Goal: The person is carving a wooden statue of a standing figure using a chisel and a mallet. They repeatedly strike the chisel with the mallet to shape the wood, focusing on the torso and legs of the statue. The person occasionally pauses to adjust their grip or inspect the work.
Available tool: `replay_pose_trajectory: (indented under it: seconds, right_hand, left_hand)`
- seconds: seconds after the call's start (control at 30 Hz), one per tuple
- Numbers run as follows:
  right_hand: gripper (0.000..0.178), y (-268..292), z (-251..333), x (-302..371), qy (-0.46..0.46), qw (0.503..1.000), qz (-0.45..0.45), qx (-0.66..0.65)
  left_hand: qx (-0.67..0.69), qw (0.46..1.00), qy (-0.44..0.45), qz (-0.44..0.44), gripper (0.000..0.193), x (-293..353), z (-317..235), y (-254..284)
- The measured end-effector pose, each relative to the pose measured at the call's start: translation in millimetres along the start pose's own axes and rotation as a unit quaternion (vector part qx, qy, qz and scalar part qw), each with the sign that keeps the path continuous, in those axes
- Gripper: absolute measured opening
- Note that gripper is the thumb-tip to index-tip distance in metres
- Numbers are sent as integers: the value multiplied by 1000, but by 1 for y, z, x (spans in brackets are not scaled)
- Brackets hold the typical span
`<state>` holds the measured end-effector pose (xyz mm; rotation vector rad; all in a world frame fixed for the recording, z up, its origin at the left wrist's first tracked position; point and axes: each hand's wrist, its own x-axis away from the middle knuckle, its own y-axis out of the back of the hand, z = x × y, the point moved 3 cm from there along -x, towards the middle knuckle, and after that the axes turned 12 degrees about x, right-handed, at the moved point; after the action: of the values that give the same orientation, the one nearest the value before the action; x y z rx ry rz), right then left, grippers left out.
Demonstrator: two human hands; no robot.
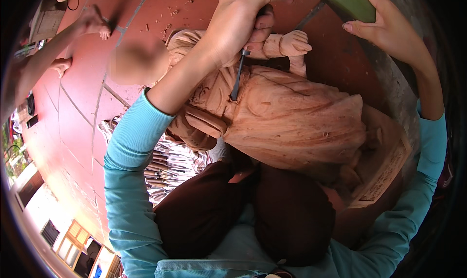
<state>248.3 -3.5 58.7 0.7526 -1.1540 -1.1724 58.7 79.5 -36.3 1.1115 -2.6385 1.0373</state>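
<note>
A carved wooden statue (292,112) of a robed figure lies on its back across in front of my knees, its head blurred. My left hand (241,23) is closed round the handle of a chisel (237,78). The blade points down, its tip touching the statue's robe near the waist, beside a small curl of wood. At the upper right, my right hand (389,25) grips a long, rounded green object (348,1), held above the floor and apart from the chisel. The top edge of the picture cuts off its far end, so its kind cannot be told.
Several carving tools (165,171) lie in a row on a striped cloth to the left of my knees. Wood shavings (175,11) are scattered over the red tiled floor (78,132). Another person's bare feet (95,23) are at the upper left. A grey ledge (404,83) runs along the right.
</note>
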Motion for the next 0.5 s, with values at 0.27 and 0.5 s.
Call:
replay_pose_trajectory:
  seconds: [0.27, 0.5]
  right_hand:
    - [74, 1, 8, 25, 55, 997, -10, 50]
    - [72, -36, 10, 72, -29, 981, -47, -187]
  left_hand:
    - [143, 954, -22, 264, 29, 84, -34, -14]
    - [-422, 892, -99, 126, 17, 150, -30, -14]
